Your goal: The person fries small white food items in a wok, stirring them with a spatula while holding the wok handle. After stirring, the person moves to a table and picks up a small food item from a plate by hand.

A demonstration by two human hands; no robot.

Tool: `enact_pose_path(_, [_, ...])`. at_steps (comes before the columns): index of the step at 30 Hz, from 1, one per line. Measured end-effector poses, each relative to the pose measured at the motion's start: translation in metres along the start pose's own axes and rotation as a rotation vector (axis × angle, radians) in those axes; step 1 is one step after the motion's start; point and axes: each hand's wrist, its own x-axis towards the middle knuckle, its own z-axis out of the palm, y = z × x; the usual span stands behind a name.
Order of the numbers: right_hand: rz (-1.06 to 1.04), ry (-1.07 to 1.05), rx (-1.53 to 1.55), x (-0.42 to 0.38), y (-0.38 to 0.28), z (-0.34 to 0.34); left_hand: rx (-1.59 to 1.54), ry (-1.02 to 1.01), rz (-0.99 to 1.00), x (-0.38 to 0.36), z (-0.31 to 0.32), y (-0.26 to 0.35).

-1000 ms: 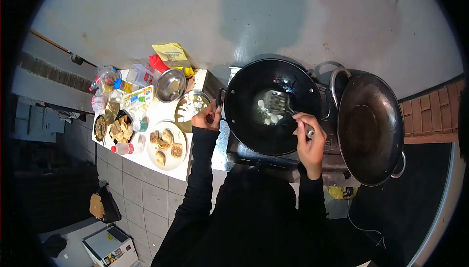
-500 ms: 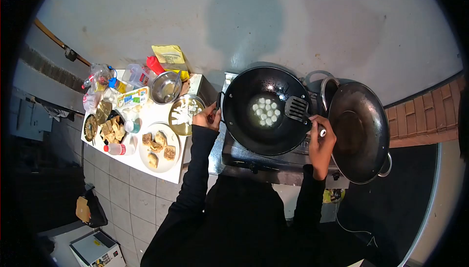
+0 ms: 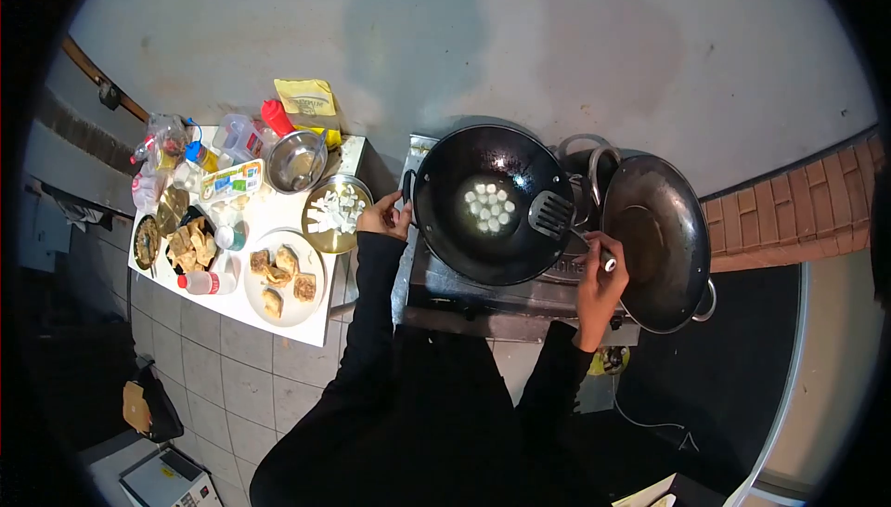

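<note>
A black wok [image 3: 455, 233] sits over the stove, with a cluster of small round white pieces [image 3: 490, 208] in shiny oil at its bottom. My left hand [image 3: 385, 217] is closed on the wok's left loop handle. In my right hand [image 3: 601, 279] is the handle of a black slotted spatula [image 3: 550, 214]. Its blade is inside the wok near the right wall, right of the white pieces. A steel bowl of white strips [image 3: 334, 214] stands on the table close to my left hand.
A second, larger wok [image 3: 654, 247] leans at the right of the stove [image 3: 455, 298]. On the white table [image 3: 306, 329] at left are a plate [image 3: 295, 314] of browned pieces, a steel mixing bowl [image 3: 295, 162], a red-capped bottle [image 3: 206, 283] and a yellow packet [image 3: 306, 98].
The whole scene has shifted left in view. More of the burner shows beneath the wok's lower right rim, and the spatula blade sits slightly lower against the wok wall. Both hands keep their grips.
</note>
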Motion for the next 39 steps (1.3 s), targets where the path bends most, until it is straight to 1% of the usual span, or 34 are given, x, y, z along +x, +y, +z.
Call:
enact_pose_path(2, [0.018, 0.002, -0.004, -0.002, 0.005, -0.003, 0.005, 0.030, -0.010, 0.001, 0.002, 0.003])
enact_pose_path(4, [0.043, 0.006, -0.006, 0.000, 0.005, -0.004, 0.043, 0.006, -0.019, 0.004, 0.000, 0.003])
enact_pose_path(5, [0.015, -0.020, -0.007, 0.003, 0.006, -0.004, 0.072, -0.016, -0.042, 0.004, 0.000, 0.002])
enact_pose_path(7, [-0.070, -0.072, -0.027, 0.015, 0.004, -0.005, 0.075, 0.008, -0.008, 0.007, 0.003, -0.008])
enact_pose_path(8, [-0.051, -0.079, 0.005, 0.020, 0.002, -0.002, 0.068, 0.038, 0.013, 0.005, 0.007, -0.013])
enact_pose_path(10, [-0.053, -0.135, 0.036, 0.032, 0.009, 0.000, 0.033, 0.099, 0.002, 0.000, 0.011, -0.001])
enact_pose_path(12, [-0.098, -0.179, 0.051, 0.043, 0.015, 0.000, 0.151, 0.151, 0.046, -0.008, 0.007, 0.011])
enact_pose_path(14, [-0.122, -0.231, 0.076, 0.052, 0.026, 0.004, 0.207, 0.164, -0.005, -0.016, 0.001, 0.026])
enact_pose_path(16, [-0.152, -0.285, 0.074, 0.058, 0.031, 0.005, 0.158, 0.214, -0.008, -0.027, 0.000, 0.032])
enact_pose_path(18, [-0.182, -0.278, 0.050, 0.061, 0.039, 0.009, 0.233, 0.269, -0.055, -0.042, 0.000, 0.035])
enact_pose_path(20, [-0.152, -0.289, 0.086, 0.062, 0.045, 0.010, 0.254, 0.262, -0.001, -0.053, -0.007, 0.036])
enact_pose_path(21, [-0.152, -0.305, 0.088, 0.063, 0.046, 0.009, 0.233, 0.252, -0.037, -0.059, -0.011, 0.042])
enact_pose_path(22, [-0.129, -0.321, 0.075, 0.063, 0.045, 0.008, 0.254, 0.267, -0.003, -0.063, -0.013, 0.042])
enact_pose_path(24, [-0.152, -0.332, 0.100, 0.063, 0.048, 0.010, 0.224, 0.262, -0.034, -0.067, -0.018, 0.041])
enact_pose_path(25, [-0.151, -0.325, 0.096, 0.063, 0.049, 0.011, 0.220, 0.257, -0.029, -0.066, -0.020, 0.041])
enact_pose_path(27, [-0.234, -0.285, 0.056, 0.059, 0.048, 0.016, 0.213, 0.217, -0.113, -0.059, -0.023, 0.041])
enact_pose_path(30, [-0.185, -0.210, 0.032, 0.045, 0.048, 0.031, 0.207, 0.153, -0.104, -0.040, -0.022, 0.036])
enact_pose_path(32, [-0.091, -0.192, 0.049, 0.030, 0.050, 0.038, 0.192, 0.157, -0.080, -0.027, -0.019, 0.032])
enact_pose_path(34, [0.080, -0.135, 0.307, 0.018, 0.052, 0.039, 0.229, 0.150, 0.025, -0.015, -0.016, 0.024])
enact_pose_path(35, [0.081, -0.119, 0.292, 0.015, 0.054, 0.036, 0.217, 0.134, 0.030, -0.010, -0.016, 0.019])
enact_pose_path(37, [0.062, -0.067, 0.423, 0.010, 0.050, 0.026, 0.250, 0.095, 0.050, -0.005, -0.017, 0.024])
enact_pose_path(39, [0.024, -0.072, 0.380, 0.008, 0.046, 0.018, 0.248, 0.053, 0.012, -0.002, -0.018, 0.033])
